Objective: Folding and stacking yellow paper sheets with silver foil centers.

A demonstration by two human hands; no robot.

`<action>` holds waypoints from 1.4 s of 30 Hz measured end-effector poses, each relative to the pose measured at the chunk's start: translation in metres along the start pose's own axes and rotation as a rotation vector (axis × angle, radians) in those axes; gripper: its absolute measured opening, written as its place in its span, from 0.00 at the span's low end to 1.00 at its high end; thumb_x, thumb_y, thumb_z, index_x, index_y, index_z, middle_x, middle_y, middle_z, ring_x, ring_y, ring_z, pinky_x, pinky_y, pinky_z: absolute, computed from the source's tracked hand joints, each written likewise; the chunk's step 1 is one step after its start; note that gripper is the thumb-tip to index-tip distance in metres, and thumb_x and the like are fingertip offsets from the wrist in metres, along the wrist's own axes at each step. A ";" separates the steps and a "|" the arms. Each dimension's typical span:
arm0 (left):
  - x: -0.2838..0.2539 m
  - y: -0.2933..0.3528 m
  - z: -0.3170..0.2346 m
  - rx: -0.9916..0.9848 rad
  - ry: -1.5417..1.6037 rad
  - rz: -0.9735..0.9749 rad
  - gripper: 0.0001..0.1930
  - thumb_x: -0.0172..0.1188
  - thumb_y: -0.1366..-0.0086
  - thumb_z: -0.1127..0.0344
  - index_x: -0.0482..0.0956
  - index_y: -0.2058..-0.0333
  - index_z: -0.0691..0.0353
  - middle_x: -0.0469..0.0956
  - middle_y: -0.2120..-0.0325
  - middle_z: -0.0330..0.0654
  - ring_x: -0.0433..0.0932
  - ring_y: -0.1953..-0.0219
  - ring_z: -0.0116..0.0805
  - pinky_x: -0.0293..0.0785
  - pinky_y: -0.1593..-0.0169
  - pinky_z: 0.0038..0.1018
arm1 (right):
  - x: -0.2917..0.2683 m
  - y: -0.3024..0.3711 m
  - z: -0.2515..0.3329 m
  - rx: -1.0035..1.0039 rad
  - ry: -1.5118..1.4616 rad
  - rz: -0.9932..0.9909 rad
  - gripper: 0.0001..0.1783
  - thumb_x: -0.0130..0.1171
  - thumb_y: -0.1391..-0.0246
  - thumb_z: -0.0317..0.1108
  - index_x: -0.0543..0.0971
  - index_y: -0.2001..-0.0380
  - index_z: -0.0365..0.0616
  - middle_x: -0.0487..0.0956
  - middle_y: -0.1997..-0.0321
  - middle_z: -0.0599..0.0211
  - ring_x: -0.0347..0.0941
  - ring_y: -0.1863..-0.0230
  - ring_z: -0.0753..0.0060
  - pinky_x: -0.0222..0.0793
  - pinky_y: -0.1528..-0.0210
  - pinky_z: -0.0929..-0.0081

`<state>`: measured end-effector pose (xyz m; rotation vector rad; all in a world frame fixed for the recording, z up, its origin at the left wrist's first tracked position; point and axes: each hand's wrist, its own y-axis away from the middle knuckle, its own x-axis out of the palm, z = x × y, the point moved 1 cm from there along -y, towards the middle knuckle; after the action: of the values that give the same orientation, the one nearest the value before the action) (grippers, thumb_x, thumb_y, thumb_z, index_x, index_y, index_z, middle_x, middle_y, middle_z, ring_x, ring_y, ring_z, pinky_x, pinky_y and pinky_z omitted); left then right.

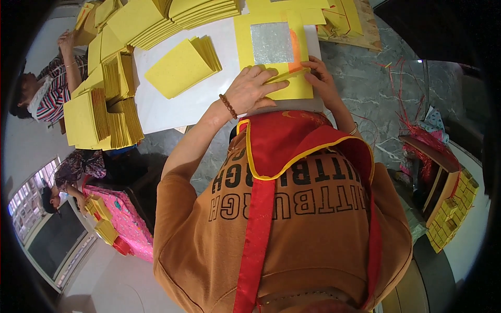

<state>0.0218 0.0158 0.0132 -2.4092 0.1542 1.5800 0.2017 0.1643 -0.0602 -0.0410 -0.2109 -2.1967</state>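
Left hand loosely spread, palm down, fingers reaching across the lower part of the yellow sheet, near a fold. Right hand at the right edge of the same sheet, fingers bent, fingertips on or beside the fold (cannot tell whether pinching it). Sheet at upper centre of the frame, on the near right part of a white board, with a silver square and, just to its right, an orange strip. On the left wrist, a brown beaded bracelet.

To the left of the sheet, apart from it, a small yellow stack, tilted on the board. Along the top and left, larger yellow piles, partly overlapping. Below the hands, a red apron with yellow trim, over a brown sweater.

At upper left, a co-worker in stripes, one hand raised at a yellow bundle. At lower left, another co-worker beside a pink cloth with yellow packets on it. At right, red strings (a loose tangle) above yellow blocks.
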 end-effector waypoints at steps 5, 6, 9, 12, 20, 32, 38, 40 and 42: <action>0.001 0.000 0.005 0.037 0.031 -0.043 0.23 0.60 0.49 0.62 0.71 0.52 0.50 0.71 0.59 0.43 0.69 0.59 0.40 0.67 0.56 0.32 | -0.001 0.000 0.002 -0.035 0.050 0.007 0.18 0.49 0.47 0.34 0.71 0.52 0.46 0.58 0.41 0.67 0.58 0.43 0.71 0.53 0.43 0.73; 0.004 0.000 0.009 0.032 0.062 -0.118 0.20 0.58 0.46 0.65 0.71 0.53 0.52 0.72 0.60 0.45 0.71 0.59 0.42 0.69 0.57 0.32 | -0.004 0.000 -0.001 -0.072 -0.005 0.007 0.18 0.52 0.49 0.33 0.71 0.53 0.45 0.58 0.41 0.66 0.60 0.45 0.72 0.55 0.44 0.75; 0.003 0.001 0.009 -0.060 0.160 -0.210 0.16 0.53 0.45 0.70 0.72 0.56 0.55 0.73 0.61 0.46 0.73 0.60 0.44 0.72 0.59 0.32 | -0.009 -0.002 -0.008 -0.123 -0.089 0.024 0.19 0.56 0.50 0.32 0.71 0.53 0.43 0.60 0.42 0.65 0.61 0.46 0.73 0.57 0.45 0.76; 0.003 0.001 0.007 -0.129 0.195 -0.204 0.16 0.51 0.46 0.74 0.72 0.56 0.56 0.73 0.62 0.46 0.74 0.60 0.44 0.73 0.60 0.31 | -0.002 -0.002 -0.004 -0.080 -0.060 -0.008 0.19 0.57 0.51 0.32 0.71 0.54 0.43 0.61 0.43 0.66 0.60 0.46 0.73 0.56 0.45 0.76; 0.008 0.003 0.000 0.062 -0.059 -0.164 0.19 0.57 0.47 0.69 0.72 0.54 0.53 0.72 0.59 0.42 0.72 0.62 0.40 0.71 0.62 0.31 | 0.001 -0.004 -0.011 -0.059 0.026 -0.075 0.16 0.52 0.48 0.28 0.70 0.54 0.45 0.63 0.44 0.70 0.63 0.50 0.78 0.59 0.49 0.80; 0.000 0.003 -0.006 0.025 -0.015 -0.013 0.30 0.64 0.56 0.58 0.70 0.50 0.48 0.68 0.54 0.39 0.66 0.56 0.38 0.64 0.54 0.32 | 0.001 -0.004 -0.011 -0.085 0.060 -0.075 0.15 0.53 0.47 0.29 0.70 0.54 0.44 0.62 0.44 0.69 0.63 0.50 0.77 0.58 0.48 0.79; 0.000 0.003 -0.003 -0.008 0.008 0.009 0.32 0.66 0.58 0.59 0.69 0.49 0.47 0.68 0.54 0.39 0.66 0.55 0.38 0.63 0.52 0.32 | 0.002 -0.003 -0.009 -0.045 0.009 -0.076 0.16 0.53 0.47 0.29 0.70 0.54 0.44 0.63 0.44 0.70 0.62 0.50 0.77 0.58 0.47 0.79; -0.001 0.003 -0.001 -0.004 0.056 -0.004 0.29 0.65 0.55 0.61 0.70 0.50 0.48 0.69 0.56 0.41 0.67 0.55 0.40 0.64 0.52 0.32 | 0.003 -0.004 -0.009 -0.005 0.019 -0.087 0.16 0.52 0.47 0.30 0.70 0.53 0.44 0.63 0.45 0.70 0.62 0.49 0.76 0.58 0.47 0.79; -0.001 0.003 0.003 0.010 0.097 -0.027 0.26 0.62 0.52 0.63 0.70 0.50 0.50 0.70 0.57 0.43 0.68 0.56 0.41 0.65 0.53 0.33 | 0.004 -0.003 -0.008 -0.028 -0.026 -0.093 0.16 0.53 0.47 0.31 0.71 0.54 0.43 0.63 0.45 0.68 0.62 0.49 0.75 0.58 0.48 0.79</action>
<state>0.0181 0.0139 0.0123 -2.4702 0.1470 1.4487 0.1973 0.1619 -0.0678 -0.0769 -0.2004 -2.2924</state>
